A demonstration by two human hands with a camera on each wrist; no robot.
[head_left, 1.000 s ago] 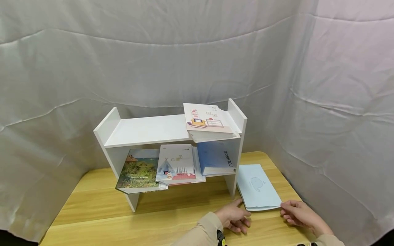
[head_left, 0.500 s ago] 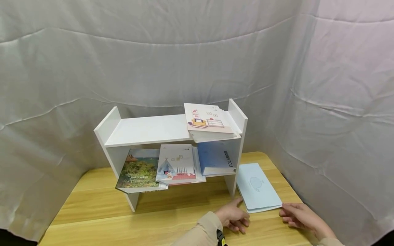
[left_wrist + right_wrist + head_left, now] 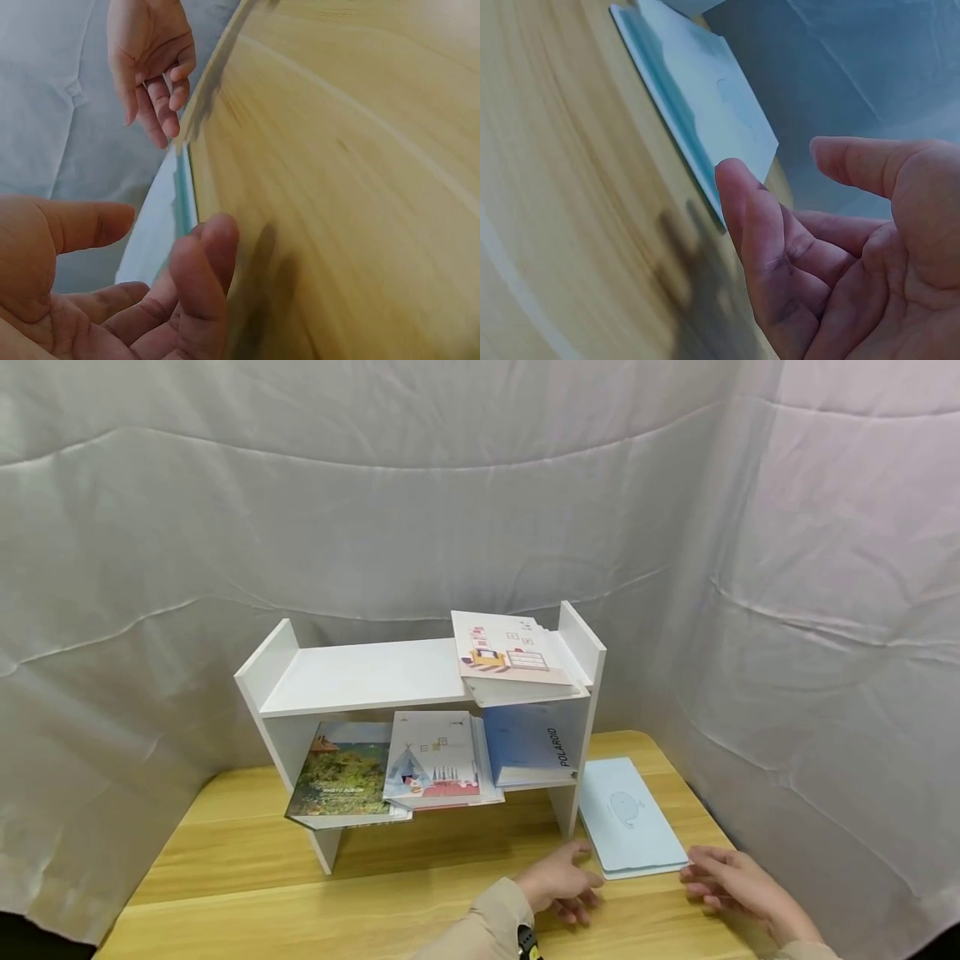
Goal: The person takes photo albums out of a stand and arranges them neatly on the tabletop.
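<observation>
A light blue notebook with a whale drawing lies flat on the wooden table, right of the shelf. My left hand is beside its near left corner, fingers loosely bent and holding nothing. At the near right corner is my right hand, its thumb spread apart from the fingers. In the right wrist view a gap separates thumb and fingers, with the notebook beyond the fingertips. The left wrist view has the left hand in front, partly covering the notebook.
A white two-tier shelf stands left of the notebook. Illustrated books lie on its top tier. Below are a photo album, a tent-picture book and a blue Polaroid album. Grey curtains enclose the table.
Early on, the notebook shifts slightly and its near edge turns a little. The right fingers have come off its corner, and the left hand has drawn slightly back to the left.
</observation>
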